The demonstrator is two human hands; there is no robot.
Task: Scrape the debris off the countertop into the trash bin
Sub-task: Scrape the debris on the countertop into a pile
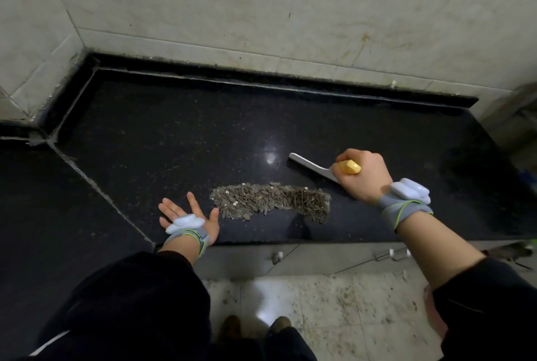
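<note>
The debris [271, 201] lies gathered in one long low heap on the black bench [174, 134], close to the front edge and parallel to it. The scraper [311, 166] is gripped by the right hand [363, 177], whose fingers are curled round the yellow handle [348, 167]. Its white blade is set on the bench beyond the right end of the heap, near it but apart from it. The left hand [189, 215] holds nothing. Its fingers are straight and spread, and it is placed at the front edge just beside the left end of the heap. The step in hand is judged to be the last pull of the heap over the edge. For that, the blade should be laid flat against the stone behind the heap and drawn forward with even pressure, so that no husks slip under it. The heap looks longer than the blade, so it would be better taken in two overlapping strokes, or first narrowed toward the left hand, which can serve as a stop. The trash bin cannot be made out with certainty, and only the floor [319, 302] is seen below the edge. The bin should be placed under the drop point before anything is pushed off.
</note>
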